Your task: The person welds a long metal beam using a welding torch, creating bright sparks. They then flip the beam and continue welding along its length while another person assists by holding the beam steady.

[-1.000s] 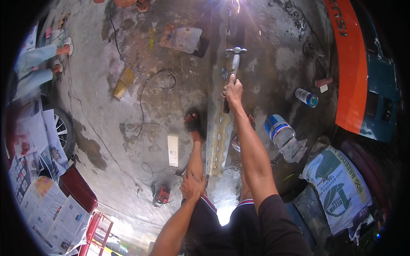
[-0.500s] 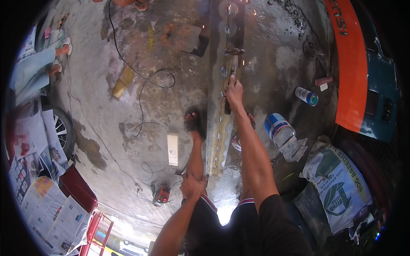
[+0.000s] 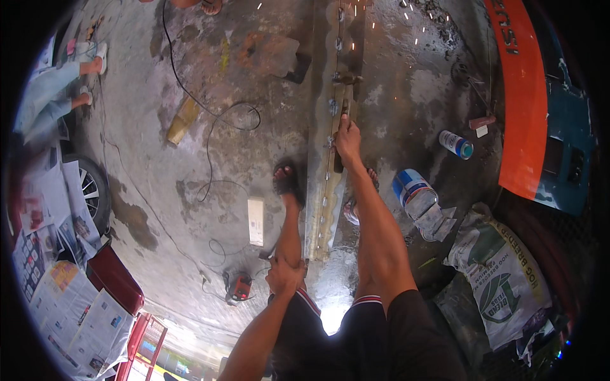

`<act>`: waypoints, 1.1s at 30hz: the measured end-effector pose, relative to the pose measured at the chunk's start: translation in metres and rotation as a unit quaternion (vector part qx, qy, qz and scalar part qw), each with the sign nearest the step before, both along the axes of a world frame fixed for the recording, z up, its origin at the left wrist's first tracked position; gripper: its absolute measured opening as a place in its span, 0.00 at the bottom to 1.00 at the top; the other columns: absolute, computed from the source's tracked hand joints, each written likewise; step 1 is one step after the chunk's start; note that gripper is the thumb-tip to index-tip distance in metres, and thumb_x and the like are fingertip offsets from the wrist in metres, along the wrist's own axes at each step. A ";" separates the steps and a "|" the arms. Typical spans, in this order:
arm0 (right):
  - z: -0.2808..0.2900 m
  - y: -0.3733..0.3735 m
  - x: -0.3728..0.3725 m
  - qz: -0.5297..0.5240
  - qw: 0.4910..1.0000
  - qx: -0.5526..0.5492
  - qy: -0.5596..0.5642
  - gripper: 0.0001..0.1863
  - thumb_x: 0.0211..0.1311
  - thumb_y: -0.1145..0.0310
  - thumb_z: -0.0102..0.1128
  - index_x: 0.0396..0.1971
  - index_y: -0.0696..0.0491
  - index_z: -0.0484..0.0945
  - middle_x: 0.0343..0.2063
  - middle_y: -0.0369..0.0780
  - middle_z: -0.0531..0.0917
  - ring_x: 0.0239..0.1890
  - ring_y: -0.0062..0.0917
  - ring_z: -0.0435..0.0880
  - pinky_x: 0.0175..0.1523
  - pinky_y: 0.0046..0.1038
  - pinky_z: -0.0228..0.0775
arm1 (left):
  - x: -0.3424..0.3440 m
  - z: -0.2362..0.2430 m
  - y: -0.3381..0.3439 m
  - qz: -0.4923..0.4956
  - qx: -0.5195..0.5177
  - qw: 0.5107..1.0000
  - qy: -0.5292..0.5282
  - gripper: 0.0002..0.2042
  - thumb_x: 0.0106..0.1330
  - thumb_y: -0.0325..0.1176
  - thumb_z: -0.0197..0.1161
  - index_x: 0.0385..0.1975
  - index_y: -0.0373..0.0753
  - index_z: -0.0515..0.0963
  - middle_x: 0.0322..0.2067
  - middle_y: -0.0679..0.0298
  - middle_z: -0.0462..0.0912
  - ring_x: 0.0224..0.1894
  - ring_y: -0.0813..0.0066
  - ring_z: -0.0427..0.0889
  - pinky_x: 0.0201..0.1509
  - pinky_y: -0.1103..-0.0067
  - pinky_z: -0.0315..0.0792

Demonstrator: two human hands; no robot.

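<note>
My right hand (image 3: 347, 141) grips the handle of a hammer (image 3: 347, 80), whose head is over a long, narrow metal piece (image 3: 319, 219) with a row of weld spots along it. The piece runs straight ahead along the concrete floor between my sandalled feet; whether the hammer head touches it, I cannot tell. My left hand (image 3: 283, 274) is wrapped round my left leg just below the shorts. Small bright sparks scatter over the far part of the metal piece and the floor to its right.
Blue tins (image 3: 410, 193), a sack (image 3: 499, 273) and an orange-and-teal panel (image 3: 521, 108) are at right; a cable (image 3: 213, 120), wood offcut (image 3: 256, 222) and red tool (image 3: 240, 287) at left. A co-worker's legs (image 3: 54, 114) and paper-covered car (image 3: 70, 317) are far left; another person's foot (image 3: 211, 6) is at top.
The bright flash at the top is gone and sparks are now scattered. The hammer head has dropped a little along the metal piece. My left hand stays on my leg.
</note>
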State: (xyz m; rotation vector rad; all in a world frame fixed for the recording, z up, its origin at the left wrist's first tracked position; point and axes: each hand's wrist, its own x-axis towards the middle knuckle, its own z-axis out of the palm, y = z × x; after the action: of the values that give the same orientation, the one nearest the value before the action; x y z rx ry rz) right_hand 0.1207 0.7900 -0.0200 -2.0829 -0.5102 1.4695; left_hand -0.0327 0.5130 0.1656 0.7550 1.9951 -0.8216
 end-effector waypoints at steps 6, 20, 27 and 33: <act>0.009 -0.002 -0.014 -0.056 0.998 0.000 -0.016 0.26 0.77 0.46 0.46 0.34 0.57 0.72 0.16 0.37 0.74 0.15 0.23 0.76 0.19 0.30 0.68 | 0.002 -0.002 -0.003 -0.006 0.017 1.000 0.001 0.32 0.58 0.58 0.66 0.55 0.41 0.73 0.51 0.52 0.78 0.49 0.46 0.83 0.55 0.59 0.76; 0.006 0.006 -0.010 0.009 0.999 0.017 -0.027 0.25 0.77 0.47 0.46 0.32 0.57 0.69 0.15 0.37 0.72 0.13 0.24 0.74 0.19 0.33 0.68 | 0.001 0.006 0.013 0.015 -0.037 0.999 -0.023 0.37 0.57 0.59 0.66 0.58 0.36 0.71 0.57 0.48 0.74 0.51 0.46 0.83 0.58 0.58 0.75; 0.006 0.006 -0.016 -0.073 0.997 0.035 0.016 0.25 0.77 0.47 0.46 0.33 0.57 0.69 0.15 0.37 0.72 0.14 0.24 0.75 0.20 0.32 0.69 | 0.002 0.002 0.008 0.013 -0.039 0.999 -0.018 0.38 0.57 0.60 0.66 0.58 0.33 0.71 0.58 0.47 0.73 0.52 0.47 0.83 0.58 0.58 0.75; 0.011 0.008 -0.016 -0.009 0.998 0.012 0.065 0.24 0.78 0.48 0.45 0.32 0.55 0.69 0.15 0.36 0.71 0.15 0.23 0.73 0.21 0.31 0.68 | -0.002 0.004 0.010 0.012 -0.038 0.999 -0.022 0.39 0.58 0.61 0.65 0.58 0.31 0.72 0.59 0.47 0.72 0.52 0.47 0.83 0.58 0.57 0.75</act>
State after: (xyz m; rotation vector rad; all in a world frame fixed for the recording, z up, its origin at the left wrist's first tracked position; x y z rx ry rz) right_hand 0.1045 0.7983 -0.0088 -1.9524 -0.4550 1.5694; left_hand -0.0344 0.5235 0.1697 0.7000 1.9188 -0.8542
